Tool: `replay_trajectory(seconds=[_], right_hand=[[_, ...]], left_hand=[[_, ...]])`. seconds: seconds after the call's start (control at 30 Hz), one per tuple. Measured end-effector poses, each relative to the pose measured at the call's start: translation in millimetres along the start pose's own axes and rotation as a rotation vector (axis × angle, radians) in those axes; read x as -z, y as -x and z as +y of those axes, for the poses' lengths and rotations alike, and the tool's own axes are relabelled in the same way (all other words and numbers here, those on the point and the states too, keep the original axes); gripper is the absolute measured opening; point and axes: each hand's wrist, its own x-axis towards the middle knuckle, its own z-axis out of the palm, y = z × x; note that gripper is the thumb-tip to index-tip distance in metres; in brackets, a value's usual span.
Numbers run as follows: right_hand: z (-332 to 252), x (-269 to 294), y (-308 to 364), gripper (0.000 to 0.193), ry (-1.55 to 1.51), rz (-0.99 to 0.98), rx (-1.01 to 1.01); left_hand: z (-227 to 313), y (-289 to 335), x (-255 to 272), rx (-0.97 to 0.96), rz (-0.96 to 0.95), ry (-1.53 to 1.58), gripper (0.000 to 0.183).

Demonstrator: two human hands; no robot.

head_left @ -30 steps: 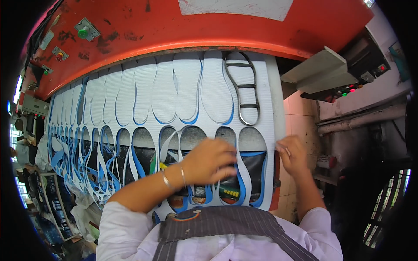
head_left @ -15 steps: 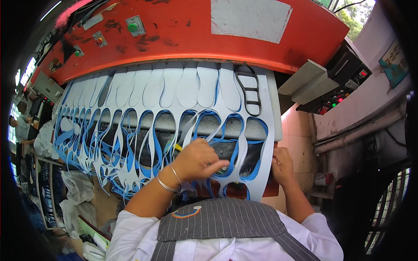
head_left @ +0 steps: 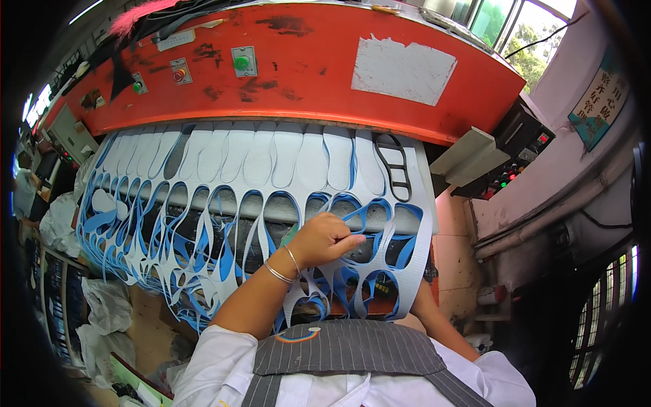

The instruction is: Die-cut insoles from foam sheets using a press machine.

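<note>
A white, ribbed foam sheet with a blue underside (head_left: 422,234) lies over the machine bed, its near part a web of sole-shaped holes. My left hand (head_left: 324,241) is closed in a fist over this web, thumb stretched sideways, apparently gripping its strips. My right forearm (head_left: 441,325) reaches up beside the sheet's right edge; the hand itself is hidden near that edge. Toward the machine, sole-shaped pieces (head_left: 288,161) sit in a row within the sheet. A black sole-shaped cutting die (head_left: 397,167) with crossbars rests on the sheet at the right end of the row.
The red machine front (head_left: 291,88) crosses the far side, with a green button (head_left: 241,63) and a red knob (head_left: 180,75). A black control box (head_left: 519,149) with lit buttons stands at right. Plastic bags (head_left: 108,308) lie on the left, near a metal rack (head_left: 61,292).
The view has tilted up, showing more of the machine front. My right hand has gone from the sheet's right edge to a hidden spot nearer me. My left hand stays closed over the web.
</note>
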Motion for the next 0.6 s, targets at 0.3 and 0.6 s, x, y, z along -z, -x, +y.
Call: replay_trajectory(seconds=[0.3,0.6], right_hand=[[-17.3,-48.8,-8.2,0.037,0.621,-0.223,0.197],[23.8,49.8,160.9,0.024,0.3,0.282,-0.539]], left_hand=[[-33.5,18.3,-2.9,-0.119,-0.114,-0.082,0.04],[-53.1,51.9,-15.2,-0.043,-0.271,-0.016,0.046]])
